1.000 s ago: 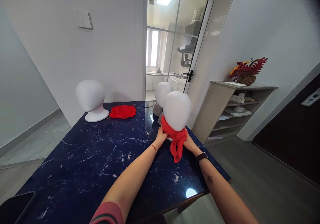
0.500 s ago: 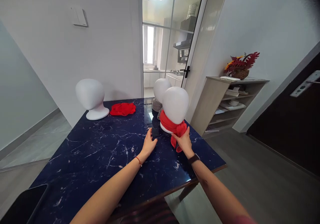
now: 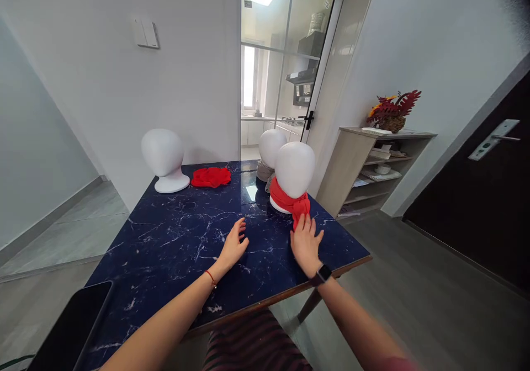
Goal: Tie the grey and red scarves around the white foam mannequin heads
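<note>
A white mannequin head (image 3: 295, 167) stands on the right of the dark blue marbled table (image 3: 165, 233). Around its neck a red scarf (image 3: 285, 197) is wrapped and knotted, with the ends hanging down in front. My right hand (image 3: 306, 244) lies over the hanging ends, palm down and fingers spread; it hides part of the cloth, and no grip shows. Over the table's middle, my left hand (image 3: 232, 244) is open, with nothing in it. Behind the first head is a second white head (image 3: 272, 147) with a grey scarf (image 3: 264, 171) at its neck.
A bare white head (image 3: 162, 153) stands at the table's far left, beside a bunched red cloth (image 3: 211, 176). A dark phone-like device (image 3: 74, 327) lies at the near left corner. Right of the table are a shelf unit (image 3: 351, 167) and a dark door (image 3: 488, 194).
My right hand has let go of the scarf's knot and drawn down toward me, its fingers spreading. My left hand has moved back and to the left, away from the head.
</note>
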`<state>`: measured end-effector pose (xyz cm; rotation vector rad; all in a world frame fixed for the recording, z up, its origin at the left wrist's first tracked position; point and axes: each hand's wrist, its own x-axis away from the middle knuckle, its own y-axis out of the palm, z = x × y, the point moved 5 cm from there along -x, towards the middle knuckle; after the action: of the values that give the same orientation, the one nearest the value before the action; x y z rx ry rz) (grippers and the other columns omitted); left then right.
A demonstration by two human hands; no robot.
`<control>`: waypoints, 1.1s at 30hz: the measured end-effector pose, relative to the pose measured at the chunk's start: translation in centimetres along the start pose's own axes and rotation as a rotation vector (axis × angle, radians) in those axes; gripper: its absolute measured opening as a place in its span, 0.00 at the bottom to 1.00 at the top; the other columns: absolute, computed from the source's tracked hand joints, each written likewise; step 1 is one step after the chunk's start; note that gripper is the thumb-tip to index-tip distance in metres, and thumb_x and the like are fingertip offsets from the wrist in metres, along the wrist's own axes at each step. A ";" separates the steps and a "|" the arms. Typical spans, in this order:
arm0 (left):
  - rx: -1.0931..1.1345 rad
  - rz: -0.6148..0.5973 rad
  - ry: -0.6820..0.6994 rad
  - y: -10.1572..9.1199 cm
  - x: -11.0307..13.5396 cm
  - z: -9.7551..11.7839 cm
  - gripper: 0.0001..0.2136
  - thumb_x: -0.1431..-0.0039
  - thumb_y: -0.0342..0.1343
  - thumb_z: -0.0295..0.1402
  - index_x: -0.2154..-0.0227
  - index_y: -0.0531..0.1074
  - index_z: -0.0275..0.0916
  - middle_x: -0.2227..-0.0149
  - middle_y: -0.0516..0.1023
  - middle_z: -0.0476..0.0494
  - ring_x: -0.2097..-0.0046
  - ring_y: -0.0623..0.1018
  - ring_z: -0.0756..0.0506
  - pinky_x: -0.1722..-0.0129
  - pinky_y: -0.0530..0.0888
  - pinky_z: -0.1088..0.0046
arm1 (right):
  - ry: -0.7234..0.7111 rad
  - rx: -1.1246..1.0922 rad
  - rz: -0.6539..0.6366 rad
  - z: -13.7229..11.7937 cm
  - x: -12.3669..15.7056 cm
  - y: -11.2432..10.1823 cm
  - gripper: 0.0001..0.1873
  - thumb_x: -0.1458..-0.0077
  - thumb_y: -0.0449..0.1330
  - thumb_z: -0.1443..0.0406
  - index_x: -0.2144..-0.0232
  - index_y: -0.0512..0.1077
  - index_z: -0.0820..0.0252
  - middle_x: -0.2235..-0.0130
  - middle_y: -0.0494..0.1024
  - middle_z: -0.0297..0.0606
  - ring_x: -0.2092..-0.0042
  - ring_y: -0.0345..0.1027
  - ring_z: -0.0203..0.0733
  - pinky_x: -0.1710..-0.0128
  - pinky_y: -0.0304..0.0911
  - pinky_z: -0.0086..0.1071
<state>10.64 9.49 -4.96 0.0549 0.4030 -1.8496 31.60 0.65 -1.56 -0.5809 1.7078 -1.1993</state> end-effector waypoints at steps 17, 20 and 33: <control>-0.043 0.317 -0.020 -7.7 -1.1 -1.3 0.15 0.52 0.51 0.31 0.58 0.69 0.37 0.65 0.72 0.46 0.69 0.75 0.48 0.67 0.72 0.71 | -0.439 -0.311 -0.235 -16.3 -5.0 2.9 0.14 0.40 0.50 0.70 0.51 0.64 0.59 0.53 0.71 0.44 0.53 0.66 0.41 0.57 0.61 0.31; -0.051 0.333 -0.003 -8.1 -1.0 -0.9 0.14 0.51 0.52 0.32 0.60 0.70 0.38 0.67 0.73 0.47 0.69 0.74 0.48 0.66 0.72 0.71 | -0.566 -0.511 -0.248 -19.2 -3.1 2.9 0.09 0.40 0.52 0.66 0.55 0.65 0.57 0.58 0.74 0.37 0.61 0.69 0.36 0.63 0.59 0.26; -0.028 0.255 -0.050 -7.8 -0.8 -1.7 0.12 0.50 0.51 0.31 0.61 0.69 0.38 0.71 0.69 0.52 0.76 0.69 0.53 0.75 0.65 0.77 | -0.255 -0.458 -0.186 -14.5 -5.5 4.9 0.11 0.43 0.53 0.69 0.57 0.69 0.59 0.58 0.74 0.41 0.55 0.67 0.43 0.59 0.58 0.32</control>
<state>3.37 12.77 -4.44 0.0392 0.3690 -1.5909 21.84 13.65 -2.43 -1.1401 1.7373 -0.8098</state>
